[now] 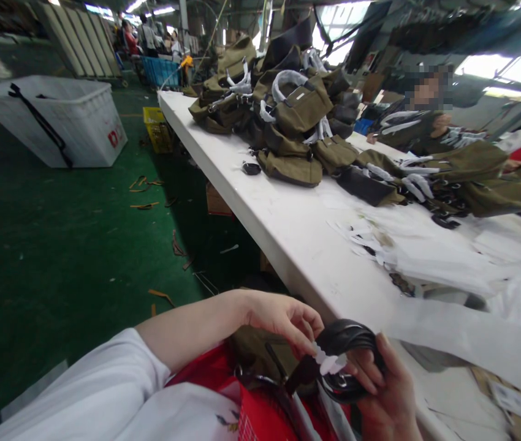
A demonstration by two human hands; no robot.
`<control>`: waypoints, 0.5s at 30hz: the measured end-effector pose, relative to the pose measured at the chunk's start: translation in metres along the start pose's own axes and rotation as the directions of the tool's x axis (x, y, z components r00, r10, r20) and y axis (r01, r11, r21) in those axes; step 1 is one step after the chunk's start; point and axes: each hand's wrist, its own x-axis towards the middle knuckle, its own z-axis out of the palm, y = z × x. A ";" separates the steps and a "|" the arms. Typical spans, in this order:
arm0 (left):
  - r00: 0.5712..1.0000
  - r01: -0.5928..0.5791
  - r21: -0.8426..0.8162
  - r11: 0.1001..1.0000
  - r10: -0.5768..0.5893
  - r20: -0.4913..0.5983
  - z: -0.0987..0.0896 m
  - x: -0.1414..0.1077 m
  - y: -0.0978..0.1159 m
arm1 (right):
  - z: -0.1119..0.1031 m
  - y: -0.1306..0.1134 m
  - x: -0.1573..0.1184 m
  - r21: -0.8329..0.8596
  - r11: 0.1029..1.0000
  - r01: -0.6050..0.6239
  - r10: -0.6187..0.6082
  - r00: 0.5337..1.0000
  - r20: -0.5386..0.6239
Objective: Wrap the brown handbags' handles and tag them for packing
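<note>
While a strap is held by the curled right hand, a strip pinched by the left hand, the table is heaped with bags

Strap coil near table; bags piled on its far part; bin left, on floor.

A white shirt is worn, its sleeve cut short, its front marked with a small dark motif. A red garment, patterned with fine pale marks, is seen against it. Left hand and right hand are uncovered.
</note>
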 end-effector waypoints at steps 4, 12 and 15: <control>0.998 -0.030 -0.061 0.998 0.026 -0.058 0.003 0.002 -0.002 | 0.002 0.000 -0.001 0.023 1.000 0.005 -0.006 0.999 0.036; 0.982 -0.105 -0.007 0.994 0.102 -0.160 0.003 0.007 -0.003 | -0.005 0.002 -0.003 -0.008 0.998 -0.056 0.057 0.990 0.132; 0.940 -0.123 0.256 0.959 0.196 -0.279 0.009 0.004 0.003 | -0.002 0.003 -0.003 0.009 1.000 -0.002 0.002 0.999 0.055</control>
